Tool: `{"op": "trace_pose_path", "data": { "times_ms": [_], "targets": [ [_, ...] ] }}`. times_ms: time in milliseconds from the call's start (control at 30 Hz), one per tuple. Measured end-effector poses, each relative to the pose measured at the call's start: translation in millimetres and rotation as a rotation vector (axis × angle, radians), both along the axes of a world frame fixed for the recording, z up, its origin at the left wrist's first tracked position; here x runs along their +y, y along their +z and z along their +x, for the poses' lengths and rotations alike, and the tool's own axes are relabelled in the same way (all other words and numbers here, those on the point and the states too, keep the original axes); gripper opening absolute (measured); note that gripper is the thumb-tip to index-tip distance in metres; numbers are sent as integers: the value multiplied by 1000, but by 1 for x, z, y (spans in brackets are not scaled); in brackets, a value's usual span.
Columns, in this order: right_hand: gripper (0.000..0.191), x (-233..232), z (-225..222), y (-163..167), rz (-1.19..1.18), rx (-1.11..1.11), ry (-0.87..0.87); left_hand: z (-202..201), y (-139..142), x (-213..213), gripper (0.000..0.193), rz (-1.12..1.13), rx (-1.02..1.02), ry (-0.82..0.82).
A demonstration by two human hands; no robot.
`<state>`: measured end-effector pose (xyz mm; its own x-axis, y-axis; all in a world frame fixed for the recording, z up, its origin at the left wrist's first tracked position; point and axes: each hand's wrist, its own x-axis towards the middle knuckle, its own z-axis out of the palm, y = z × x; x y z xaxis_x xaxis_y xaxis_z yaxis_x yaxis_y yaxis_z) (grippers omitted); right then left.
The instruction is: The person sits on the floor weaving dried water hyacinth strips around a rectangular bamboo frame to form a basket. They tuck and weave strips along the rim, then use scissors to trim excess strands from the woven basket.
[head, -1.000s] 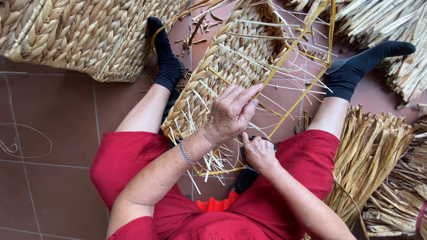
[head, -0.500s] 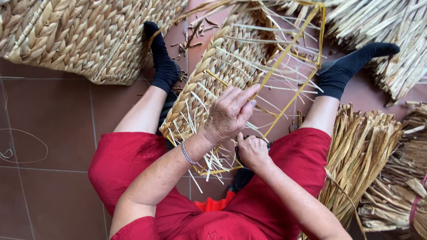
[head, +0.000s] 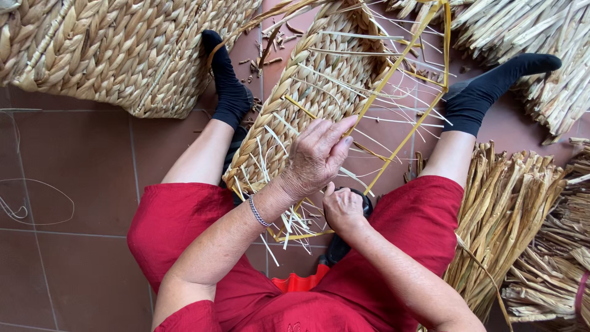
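Left hand stays spread open on the woven panel; right hand stays fisted.

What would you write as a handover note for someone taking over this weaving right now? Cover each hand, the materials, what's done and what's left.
Left hand: open, fingers spread flat on the half-woven panel.
Right hand: closed at the panel's near edge; what it grips is hidden.
Materials: dried straw bundle on the right, finished woven basket at upper left.
Done: left part of the frame woven.
Left: right side, only bare strands on the yellow frame.

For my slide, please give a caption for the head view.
Seated person's left hand presses a half-woven straw panel; right hand works below it.
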<state>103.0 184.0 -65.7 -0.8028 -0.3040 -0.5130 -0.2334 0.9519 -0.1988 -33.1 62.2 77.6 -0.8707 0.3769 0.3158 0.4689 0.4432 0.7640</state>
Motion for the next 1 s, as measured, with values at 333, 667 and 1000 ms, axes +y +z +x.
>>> {"op": "trace_pose_path", "data": {
  "times_ms": [333, 667, 1000],
  "targets": [
    [39, 12, -3, 7, -95, 1, -94, -6, -1, -1, 40, 14, -2, -4],
    [53, 77, -31, 49, -396, 61, -561, -24, 1, -42, 46, -68, -49, 15],
    [37, 110, -132, 23, 44, 242, -430, 6, -2, -11, 60, -110, -213, -81]
  ]
}}
